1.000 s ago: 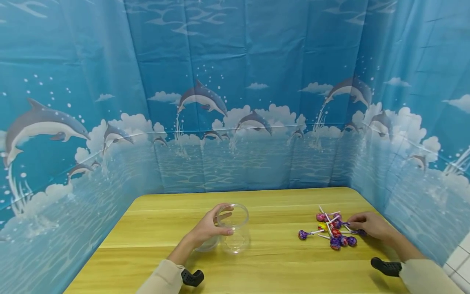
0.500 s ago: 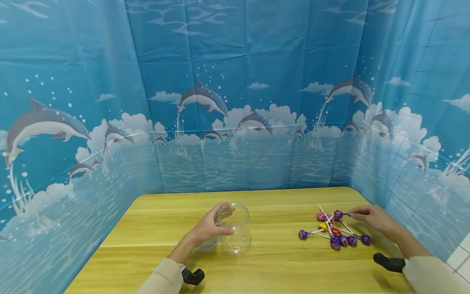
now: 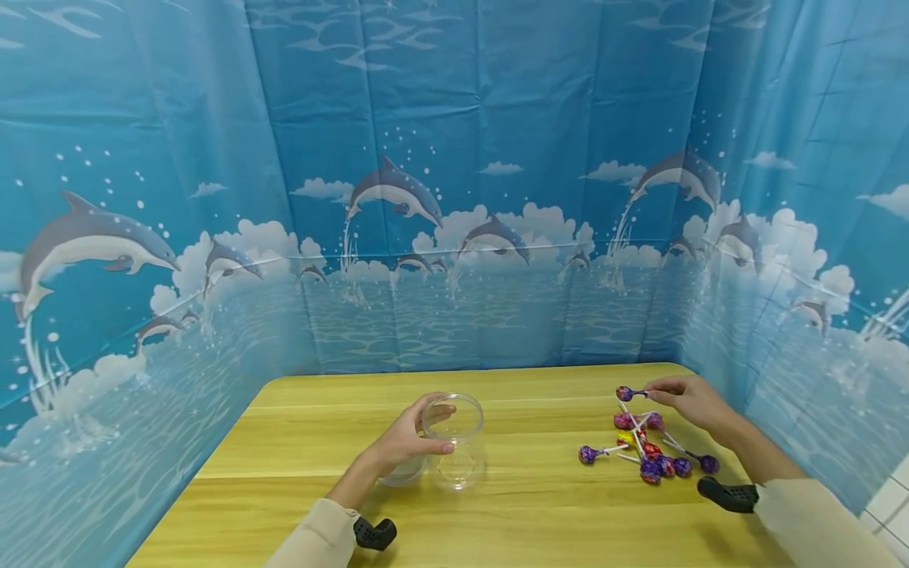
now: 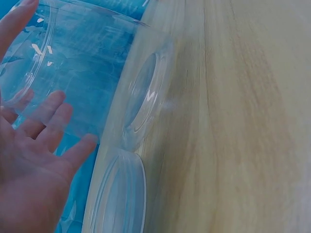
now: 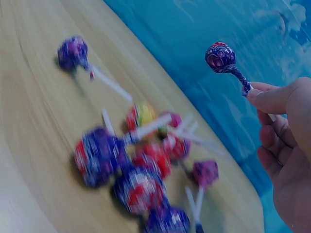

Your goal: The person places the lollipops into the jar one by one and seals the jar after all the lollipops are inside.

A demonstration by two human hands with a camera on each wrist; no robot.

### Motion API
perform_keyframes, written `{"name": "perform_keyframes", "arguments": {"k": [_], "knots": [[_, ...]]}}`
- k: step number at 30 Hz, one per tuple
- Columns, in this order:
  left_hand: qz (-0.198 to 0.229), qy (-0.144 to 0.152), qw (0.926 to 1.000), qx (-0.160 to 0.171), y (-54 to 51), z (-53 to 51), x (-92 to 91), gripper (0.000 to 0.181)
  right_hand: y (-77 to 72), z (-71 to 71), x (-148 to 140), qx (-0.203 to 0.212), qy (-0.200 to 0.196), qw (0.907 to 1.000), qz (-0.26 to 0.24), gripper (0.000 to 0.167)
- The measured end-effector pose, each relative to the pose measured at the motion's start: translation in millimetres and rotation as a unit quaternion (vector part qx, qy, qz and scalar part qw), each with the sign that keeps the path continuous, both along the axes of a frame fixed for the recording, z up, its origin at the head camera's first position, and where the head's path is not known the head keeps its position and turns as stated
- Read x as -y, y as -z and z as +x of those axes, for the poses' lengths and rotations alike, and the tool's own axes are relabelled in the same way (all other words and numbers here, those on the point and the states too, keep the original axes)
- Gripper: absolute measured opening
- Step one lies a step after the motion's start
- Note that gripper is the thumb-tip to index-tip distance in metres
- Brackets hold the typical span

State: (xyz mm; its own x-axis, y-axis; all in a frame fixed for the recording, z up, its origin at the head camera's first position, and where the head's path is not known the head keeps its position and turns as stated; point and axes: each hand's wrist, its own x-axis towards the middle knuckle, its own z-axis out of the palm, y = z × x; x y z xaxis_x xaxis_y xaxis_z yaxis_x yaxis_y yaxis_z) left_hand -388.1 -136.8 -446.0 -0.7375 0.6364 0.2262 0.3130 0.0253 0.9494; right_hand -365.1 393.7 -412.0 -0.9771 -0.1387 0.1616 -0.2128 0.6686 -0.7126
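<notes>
My right hand point(image 3: 694, 404) pinches a purple-wrapped lollipop point(image 5: 221, 58) by its stick, just below the wrapper, and holds it above the table. Beneath it lies a loose pile of lollipops point(image 3: 649, 448) in purple, red, pink and yellow wrappers, sticks crossing. One purple lollipop point(image 3: 588, 454) lies a little apart to the left. My left hand point(image 3: 412, 435) grips the side of a clear plastic jar point(image 3: 458, 457), thumb in front and fingers behind. The jar stands upright with its open mouth up. Its inside shows no contents.
A round clear lid point(image 4: 119, 194) lies on the wooden table point(image 3: 298, 457) beside the jar, partly hidden by my left hand in the head view. A blue dolphin-print curtain point(image 3: 497, 315) encloses the table at the back and sides.
My right hand has lifted the purple lollipop off the pile and carried it up and to the left. Another lollipop shifted right in the pile. The left hand and jar stay put.
</notes>
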Motion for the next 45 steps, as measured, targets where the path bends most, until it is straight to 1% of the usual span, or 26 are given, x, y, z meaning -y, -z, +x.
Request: {"name": "perform_keyframes", "arguments": {"k": [7, 12, 15, 17, 23, 27, 31, 35, 42, 45], "knots": [[-0.007, 0.002, 0.9999, -0.007, 1.0, -2.4, 0.9, 0.08, -4.1, -7.4, 32, 0.007, -0.015, 0.9991, -0.039, 0.045], [-0.019, 0.002, 0.9998, -0.008, 1.5, -1.5, 0.1, 0.08, -11.5, -12.3, 52, -0.003, -0.032, 0.9987, -0.039, 0.041], [-0.019, 0.004, 0.9998, -0.01, 1.3, -1.6, -1.0, 0.08, -17.7, -16.5, 63, -0.017, -0.044, 0.9981, -0.038, 0.037], [-0.018, 0.006, 0.9998, -0.012, 1.3, -2.1, -1.6, 0.079, -20.8, -18.9, 70, -0.018, -0.05, 0.9977, -0.041, 0.035], [-0.027, 0.005, 0.9994, -0.019, 1.8, -2.5, -0.3, 0.081, -24.5, -23.7, 87, -0.032, -0.071, 0.9963, -0.035, 0.03], [-0.026, 0.004, 0.9994, -0.02, -0.1, -1.8, 0.4, 0.081, -28.8, -26.6, 101, -0.027, -0.081, 0.995, -0.052, 0.03], [-0.021, 0.003, 0.9996, -0.019, -1.3, -1.6, 0.5, 0.08, -34.8, -28.0, 119, -0.029, -0.093, 0.9932, -0.063, 0.029], [-0.019, 0.002, 0.9997, -0.017, -1.0, -1.7, 1.3, 0.081, -40.3, -28.8, 139, -0.039, -0.113, 0.9911, -0.059, 0.026], [-0.018, -0.004, 0.9997, -0.013, -0.5, -0.6, 2.1, 0.081, -50.4, -27.3, 173, -0.034, -0.143, 0.9868, -0.068, 0.022], [-0.016, -0.003, 0.9998, -0.013, 0.1, -0.8, 1.4, 0.081, -51.5, -26.3, 185, -0.033, -0.158, 0.9841, -0.075, 0.02]]}}
